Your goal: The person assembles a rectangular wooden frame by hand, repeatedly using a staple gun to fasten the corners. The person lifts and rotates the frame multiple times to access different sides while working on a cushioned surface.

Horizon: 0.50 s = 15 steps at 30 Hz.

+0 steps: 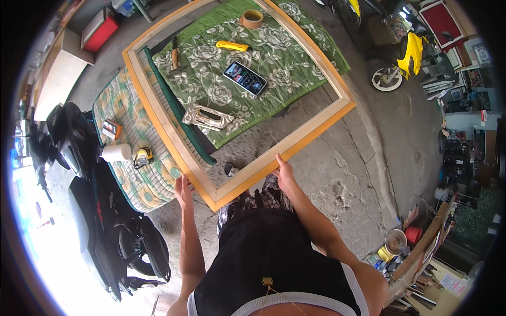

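Observation:
A large wooden picture frame (295, 149) with an orange-yellow outer edge is held tilted in front of me, one corner towards my body. My left hand (184, 191) grips its left side close to that near corner. On the near right side, my right hand (283, 174) is closed round the edge, thumb on top. Through the frame's opening I see a green flowered quilt (211, 87) bearing a silver staple gun (208, 117), a phone (245, 78) with a lit screen, a yellow utility knife (232, 46), a hammer (175, 57) and a tape roll (252, 19).
A patterned mat (153, 181) at left carries a tape measure (143, 157), a white roll (116, 152) and a small orange-black box (112, 129). A black motorcycle (100, 210) stands beside it. A yellow motorbike (411, 55) is at far right; a wooden rack (421, 247) is lower right.

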Each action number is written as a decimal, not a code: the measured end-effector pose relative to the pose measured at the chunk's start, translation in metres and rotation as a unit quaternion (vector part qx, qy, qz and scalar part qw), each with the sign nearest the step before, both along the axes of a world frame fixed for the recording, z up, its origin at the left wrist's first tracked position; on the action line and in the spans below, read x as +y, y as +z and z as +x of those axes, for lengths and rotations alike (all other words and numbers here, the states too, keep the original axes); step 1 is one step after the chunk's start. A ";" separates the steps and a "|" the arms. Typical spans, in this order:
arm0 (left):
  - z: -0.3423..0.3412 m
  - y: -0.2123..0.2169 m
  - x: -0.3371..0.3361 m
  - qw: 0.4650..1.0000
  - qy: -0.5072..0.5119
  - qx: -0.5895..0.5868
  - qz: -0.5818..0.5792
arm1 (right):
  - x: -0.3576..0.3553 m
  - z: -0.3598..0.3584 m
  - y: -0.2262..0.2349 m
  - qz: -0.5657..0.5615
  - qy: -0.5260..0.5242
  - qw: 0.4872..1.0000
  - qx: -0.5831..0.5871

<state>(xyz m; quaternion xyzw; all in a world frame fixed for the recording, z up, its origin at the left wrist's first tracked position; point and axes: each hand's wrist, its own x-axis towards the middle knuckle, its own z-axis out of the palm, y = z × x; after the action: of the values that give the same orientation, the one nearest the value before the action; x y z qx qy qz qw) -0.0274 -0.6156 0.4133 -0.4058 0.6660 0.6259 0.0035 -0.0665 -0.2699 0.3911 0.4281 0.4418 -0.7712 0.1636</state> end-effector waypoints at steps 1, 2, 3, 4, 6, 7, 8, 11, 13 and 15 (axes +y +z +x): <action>0.000 0.001 -0.001 1.000 -0.009 0.012 0.003 | -0.001 -0.001 0.001 0.008 -0.011 1.000 0.005; 0.002 0.004 0.000 1.000 0.001 0.018 0.022 | -0.002 -0.002 0.002 0.015 -0.020 1.000 0.010; 0.007 0.003 -0.003 1.000 0.004 0.009 0.016 | -0.003 -0.002 0.003 0.031 -0.036 0.999 0.022; 0.014 0.001 -0.004 1.000 0.007 0.000 0.009 | -0.006 -0.004 0.016 0.045 -0.051 0.997 0.033; 0.030 0.000 -0.006 1.000 0.016 -0.013 -0.001 | -0.003 -0.006 0.023 0.074 -0.065 0.993 0.060; 0.038 0.001 -0.007 0.999 0.029 -0.015 -0.010 | 0.001 -0.005 0.019 0.082 -0.076 0.991 0.075; 0.045 0.001 -0.009 0.999 0.042 -0.018 -0.019 | 0.006 -0.006 0.016 0.090 -0.088 0.988 0.090; 0.057 0.005 -0.021 0.996 0.060 -0.012 -0.062 | 0.019 -0.011 0.017 0.119 -0.110 0.980 0.118; 0.052 0.017 -0.032 0.992 0.065 -0.016 -0.103 | 0.031 -0.019 0.025 0.139 -0.138 0.974 0.112; 0.036 0.024 -0.052 0.991 0.041 0.031 -0.127 | 0.039 -0.018 0.029 0.152 -0.154 0.971 0.105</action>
<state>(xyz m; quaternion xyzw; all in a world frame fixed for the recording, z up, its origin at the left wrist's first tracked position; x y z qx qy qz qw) 0.0083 -0.6674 0.4369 -0.4102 0.7226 0.5484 -0.0939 -0.0846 -0.2312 0.4203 0.4277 0.4974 -0.7514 -0.0712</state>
